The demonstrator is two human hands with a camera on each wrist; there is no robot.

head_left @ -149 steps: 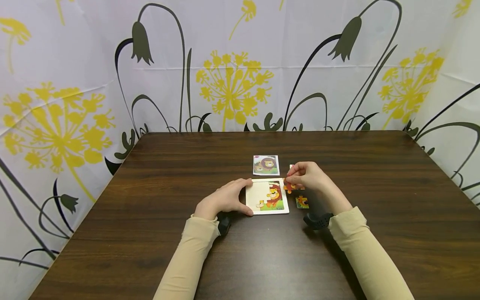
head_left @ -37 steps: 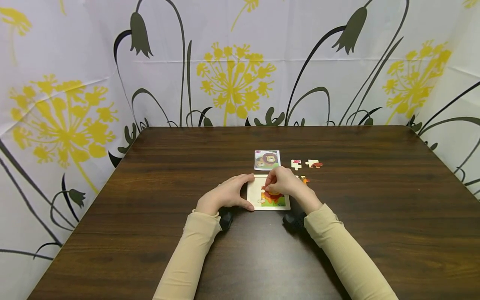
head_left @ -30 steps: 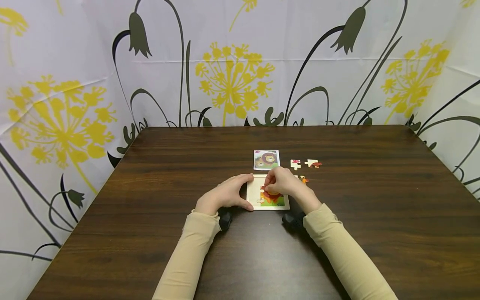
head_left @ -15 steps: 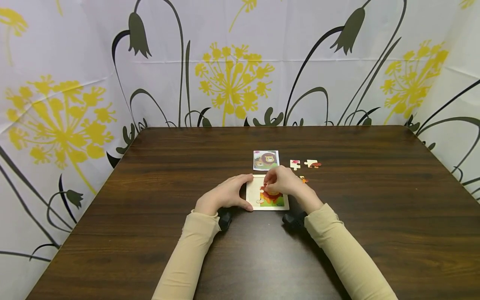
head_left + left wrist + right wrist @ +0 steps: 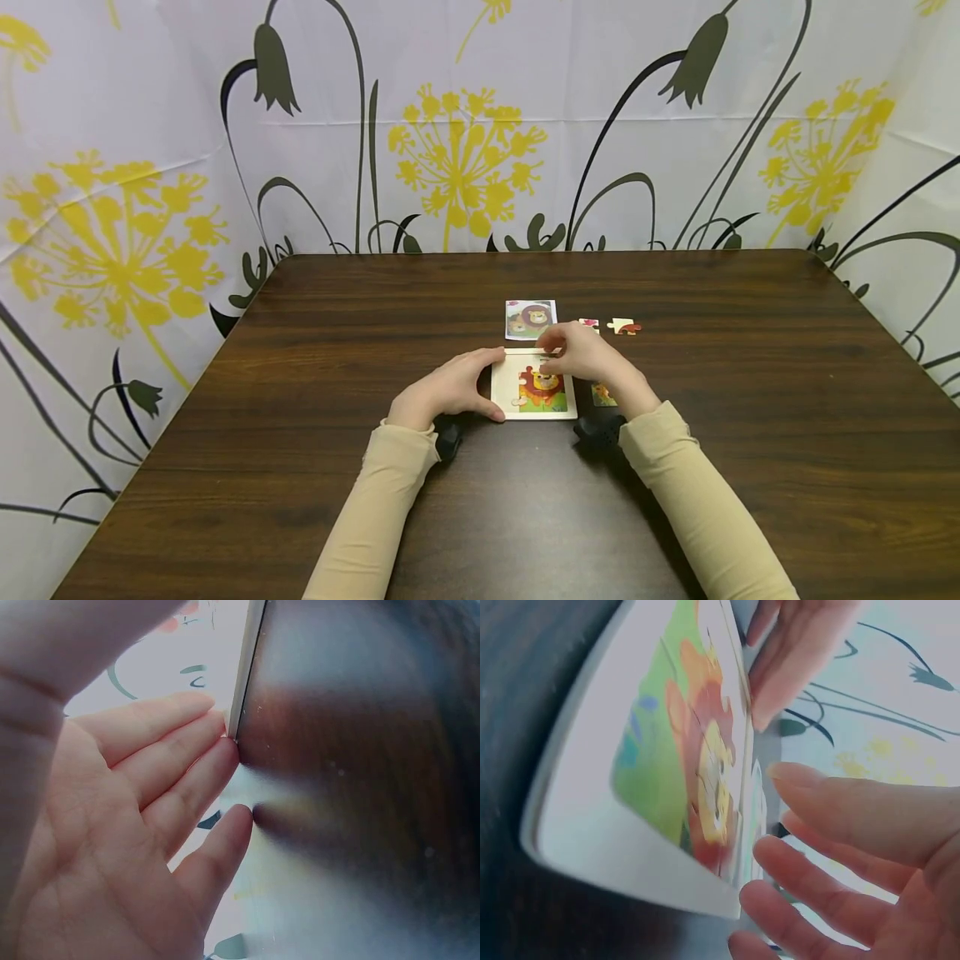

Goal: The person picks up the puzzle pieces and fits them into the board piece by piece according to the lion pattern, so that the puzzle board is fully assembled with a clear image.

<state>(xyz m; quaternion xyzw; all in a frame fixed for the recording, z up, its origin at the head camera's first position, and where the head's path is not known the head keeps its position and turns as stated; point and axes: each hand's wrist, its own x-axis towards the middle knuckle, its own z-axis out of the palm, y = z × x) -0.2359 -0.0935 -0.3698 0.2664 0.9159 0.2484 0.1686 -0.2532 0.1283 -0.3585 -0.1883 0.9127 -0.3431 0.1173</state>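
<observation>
A wooden puzzle board [image 5: 504, 379] with a pale rim lies on the table, partly filled with joined pieces showing a lion [image 5: 542, 392]. My left hand [image 5: 450, 392] holds the board at its left side, thumb at the near corner and fingertips at the far one. In the left wrist view those fingers [image 5: 180, 757] lie against the board's edge. My right hand [image 5: 588, 354] hovers over the board's far right part. The right wrist view shows its thumb and fingers [image 5: 810, 896] spread apart with nothing between them.
Behind the board lies a picture card [image 5: 530, 319] of lions. Loose puzzle pieces sit to the right: a pale and brown one [image 5: 623, 326], a pink-patterned one [image 5: 589, 323] partly covered by my hand, and a green and orange one [image 5: 603, 395] beside my right wrist.
Five seconds ago my right hand was at the loose pieces; then it pressed a piece into the lion's head on the board. Now its fingers have lifted off and parted, shifting right.
</observation>
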